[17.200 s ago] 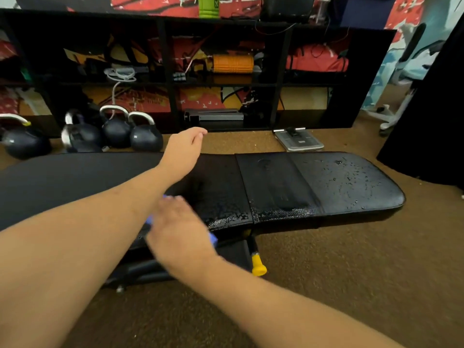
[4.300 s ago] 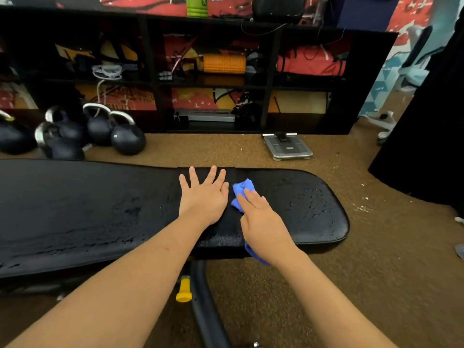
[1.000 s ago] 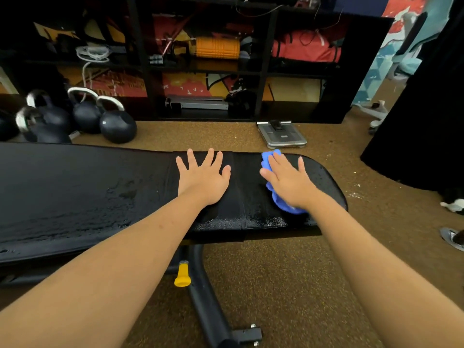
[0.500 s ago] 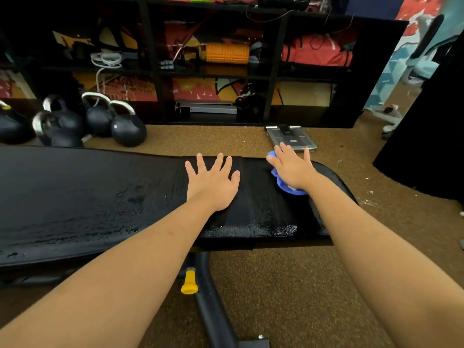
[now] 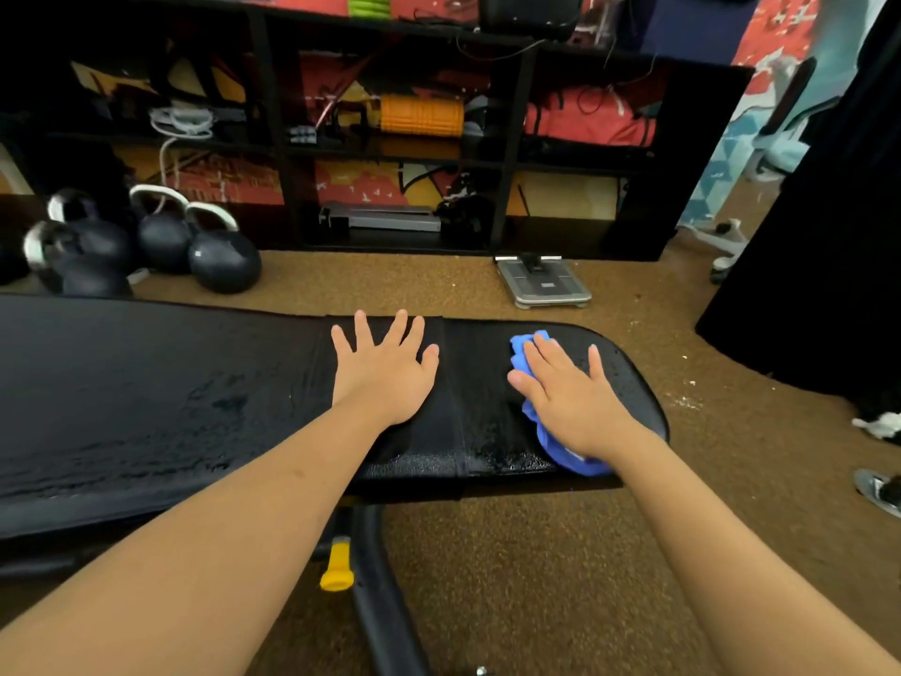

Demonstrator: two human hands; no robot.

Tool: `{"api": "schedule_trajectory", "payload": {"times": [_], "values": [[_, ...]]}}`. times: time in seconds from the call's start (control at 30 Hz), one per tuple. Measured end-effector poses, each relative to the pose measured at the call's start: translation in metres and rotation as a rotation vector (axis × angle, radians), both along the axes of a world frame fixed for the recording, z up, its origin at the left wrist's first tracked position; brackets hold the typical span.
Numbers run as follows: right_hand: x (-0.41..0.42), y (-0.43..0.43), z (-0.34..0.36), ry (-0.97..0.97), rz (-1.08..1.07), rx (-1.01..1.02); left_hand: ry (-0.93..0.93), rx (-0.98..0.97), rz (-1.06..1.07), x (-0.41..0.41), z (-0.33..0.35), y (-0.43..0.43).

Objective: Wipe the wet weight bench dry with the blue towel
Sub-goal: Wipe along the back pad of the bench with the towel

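Note:
The black padded weight bench (image 5: 146,397) runs across the view from the left edge to its rounded right end. Water beads and wet streaks show on its surface, mostly near the front edge and at the right end. My left hand (image 5: 385,368) lies flat on the pad with its fingers spread, just left of the seam. On the right section, my right hand (image 5: 565,392) presses the crumpled blue towel (image 5: 551,446) flat against the pad with straight fingers. The towel sticks out past my fingertips and under my wrist.
Several kettlebells (image 5: 161,241) sit on the brown carpet behind the bench at left. A grey scale (image 5: 543,283) lies behind the bench's right end. A black shelf unit (image 5: 507,153) lines the back. The bench leg (image 5: 385,602) with a yellow knob (image 5: 336,565) stands below.
My right hand has slid the towel back from the far edge toward the front edge of the right section. My left hand has stayed flat in place.

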State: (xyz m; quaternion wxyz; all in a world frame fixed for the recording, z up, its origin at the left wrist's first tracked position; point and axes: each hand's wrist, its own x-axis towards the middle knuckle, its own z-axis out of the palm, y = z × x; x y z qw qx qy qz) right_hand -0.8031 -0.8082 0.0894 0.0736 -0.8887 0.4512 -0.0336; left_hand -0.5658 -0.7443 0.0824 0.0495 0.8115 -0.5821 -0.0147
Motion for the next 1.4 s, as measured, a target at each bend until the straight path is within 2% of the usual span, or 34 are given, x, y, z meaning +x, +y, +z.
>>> {"api": "schedule_trajectory", "payload": {"times": [0.07, 0.23, 0.47, 0.6, 0.87, 0.97, 1.17, 1.27, 1.4], "values": [[0.021, -0.033, 0.001, 0.042, -0.015, -0.006, -0.004, -0.003, 0.001, 0.000, 0.000, 0.000], [0.054, -0.076, 0.005, -0.020, -0.119, 0.065, -0.002, -0.008, 0.000, 0.000, -0.001, 0.000], [0.014, 0.006, 0.000, -0.165, -0.036, 0.036, -0.005, -0.013, -0.006, 0.000, -0.001, 0.001], [-0.012, 0.047, -0.005, -0.150, -0.017, -0.028, -0.011, -0.015, -0.005, 0.000, -0.001, 0.001], [0.047, -0.066, 0.000, -0.073, -0.124, 0.057, 0.006, 0.001, 0.007, 0.000, 0.001, 0.000], [0.058, -0.081, -0.001, -0.074, -0.148, 0.057, 0.013, 0.013, 0.003, -0.001, 0.002, 0.001], [0.022, -0.004, -0.002, -0.156, -0.063, 0.061, 0.016, 0.016, -0.005, 0.000, 0.003, 0.002], [-0.009, 0.053, -0.005, -0.111, -0.014, -0.037, 0.006, 0.004, -0.009, -0.001, 0.003, 0.003], [-0.010, 0.042, 0.002, -0.037, -0.025, -0.016, 0.004, 0.001, -0.007, -0.001, 0.002, 0.003]]}}
